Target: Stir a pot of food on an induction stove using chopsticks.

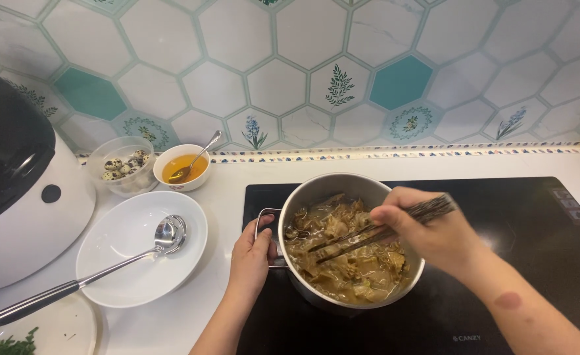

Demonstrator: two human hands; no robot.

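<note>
A steel pot (316,192) full of brown broth with pale folded pieces stands on a black induction cooktop (533,243). My left hand (250,253) grips the pot's left handle. Over the pot's right side, my right hand (428,230) holds a pair of dark chopsticks (375,233) whose tips dip into the food.
A white bowl (116,263) left of the pot holds a steel ladle (106,266). Behind it are a clear tub of quail eggs (122,164) and a small bowl of orange liquid (183,167) with a spoon. A white and black cooker (14,184) stands far left; a plate with greens (20,335) is at the bottom left.
</note>
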